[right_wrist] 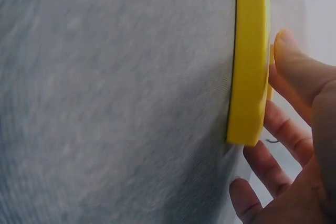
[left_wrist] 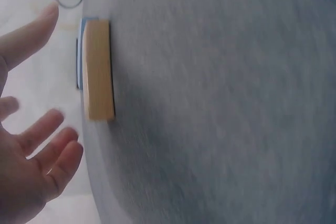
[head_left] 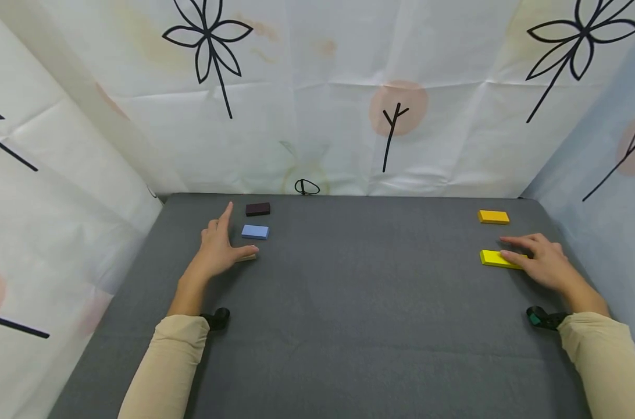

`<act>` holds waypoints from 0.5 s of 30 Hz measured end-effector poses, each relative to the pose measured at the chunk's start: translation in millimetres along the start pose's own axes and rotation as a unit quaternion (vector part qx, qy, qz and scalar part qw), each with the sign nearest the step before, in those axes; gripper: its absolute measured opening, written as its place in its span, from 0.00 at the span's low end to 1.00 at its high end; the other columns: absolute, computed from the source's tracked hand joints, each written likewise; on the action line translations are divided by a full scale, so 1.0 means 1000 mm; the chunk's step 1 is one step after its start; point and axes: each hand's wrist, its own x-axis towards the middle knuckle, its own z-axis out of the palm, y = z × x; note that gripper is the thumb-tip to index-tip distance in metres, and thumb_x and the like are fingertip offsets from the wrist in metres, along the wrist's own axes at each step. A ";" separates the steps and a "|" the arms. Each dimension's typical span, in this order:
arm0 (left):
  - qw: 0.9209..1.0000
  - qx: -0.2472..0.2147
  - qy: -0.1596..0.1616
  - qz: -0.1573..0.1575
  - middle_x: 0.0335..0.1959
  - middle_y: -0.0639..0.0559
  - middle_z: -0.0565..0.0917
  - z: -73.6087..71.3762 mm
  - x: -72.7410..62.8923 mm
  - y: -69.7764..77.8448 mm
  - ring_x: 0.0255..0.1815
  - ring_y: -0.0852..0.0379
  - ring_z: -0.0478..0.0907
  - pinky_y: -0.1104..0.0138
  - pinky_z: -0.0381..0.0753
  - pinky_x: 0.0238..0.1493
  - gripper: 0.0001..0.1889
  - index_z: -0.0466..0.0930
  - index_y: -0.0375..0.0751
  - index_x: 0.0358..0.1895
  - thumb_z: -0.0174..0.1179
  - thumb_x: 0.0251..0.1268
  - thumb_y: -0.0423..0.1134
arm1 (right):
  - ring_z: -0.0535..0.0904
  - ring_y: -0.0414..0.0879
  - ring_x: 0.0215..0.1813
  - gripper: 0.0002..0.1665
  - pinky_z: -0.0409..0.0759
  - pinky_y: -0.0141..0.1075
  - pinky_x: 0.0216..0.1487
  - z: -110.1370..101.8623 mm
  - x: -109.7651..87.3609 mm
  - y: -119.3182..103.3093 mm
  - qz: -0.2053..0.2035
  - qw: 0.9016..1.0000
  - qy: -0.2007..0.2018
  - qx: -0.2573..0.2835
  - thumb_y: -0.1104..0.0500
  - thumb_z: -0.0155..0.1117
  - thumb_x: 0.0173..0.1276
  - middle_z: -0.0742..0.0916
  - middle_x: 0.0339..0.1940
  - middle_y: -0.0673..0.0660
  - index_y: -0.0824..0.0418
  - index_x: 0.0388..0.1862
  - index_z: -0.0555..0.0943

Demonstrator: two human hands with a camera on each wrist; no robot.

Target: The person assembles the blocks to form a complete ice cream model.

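My left hand (head_left: 217,250) is over the left side of the table, thumb and fingers spread wide. Its thumb overlaps a light wooden block (head_left: 248,258), which shows fully in the left wrist view as a tan bar (left_wrist: 100,72) apart from the fingers. Behind that block lie a blue block (head_left: 255,232) and a dark brown block (head_left: 257,209). On the right, my right hand (head_left: 545,263) is held over the right end of a long bright yellow block (head_left: 491,258), fingers extended and thumb above its top. Farther back lies a shorter orange-yellow block (head_left: 493,217).
A grey cloth-covered table (head_left: 370,302) stretches between the hands. White fabric walls (head_left: 317,116) with plant drawings enclose its back and sides. A dark wrist camera (head_left: 219,319) sits on the left wrist, another camera (head_left: 539,317) on the right.
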 end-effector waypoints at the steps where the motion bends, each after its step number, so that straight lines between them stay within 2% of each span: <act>1: 1.000 -0.001 -0.004 -0.003 0.73 0.29 0.62 -0.001 -0.001 -0.002 0.76 0.27 0.53 0.32 0.61 0.70 0.61 0.30 0.52 0.85 0.71 0.63 0.55 | 0.61 0.75 0.59 0.34 0.57 0.61 0.50 0.000 -0.001 0.002 -0.002 1.000 0.001 0.006 0.46 0.54 0.81 0.70 0.62 0.77 0.72 0.71 0.71; 5: 0.999 -0.003 -0.032 -0.016 0.66 0.31 0.72 -0.006 -0.004 -0.012 0.66 0.33 0.70 0.37 0.71 0.65 0.57 0.39 0.42 0.84 0.69 0.65 0.55 | 0.62 0.75 0.60 0.31 0.60 0.62 0.52 0.001 -0.002 0.006 -0.003 1.000 0.001 0.028 0.48 0.52 0.83 0.72 0.60 0.76 0.72 0.69 0.73; 7: 0.999 -0.004 -0.040 -0.021 0.64 0.31 0.75 -0.007 -0.005 -0.015 0.62 0.35 0.74 0.40 0.74 0.63 0.53 0.46 0.39 0.83 0.69 0.65 0.55 | 0.63 0.74 0.59 0.30 0.63 0.59 0.50 0.001 -0.002 0.007 -0.003 1.000 0.003 0.031 0.48 0.51 0.83 0.73 0.59 0.75 0.72 0.68 0.74; 11: 0.998 0.002 -0.048 -0.028 0.61 0.35 0.79 -0.008 -0.007 -0.021 0.62 0.38 0.76 0.43 0.76 0.61 0.43 0.62 0.37 0.78 0.68 0.67 0.55 | 0.68 0.65 0.54 0.28 0.66 0.48 0.45 0.002 -0.001 0.006 -0.007 1.000 0.006 0.029 0.49 0.51 0.83 0.76 0.57 0.72 0.70 0.65 0.78; 15: 0.999 0.015 -0.045 -0.024 0.58 0.38 0.82 -0.008 -0.008 -0.024 0.60 0.40 0.78 0.46 0.77 0.59 0.33 0.73 0.38 0.71 0.66 0.69 0.53 | 0.68 0.54 0.46 0.27 0.63 0.37 0.40 0.003 0.000 0.006 0.000 1.000 0.005 0.026 0.48 0.52 0.83 0.77 0.53 0.69 0.69 0.62 0.80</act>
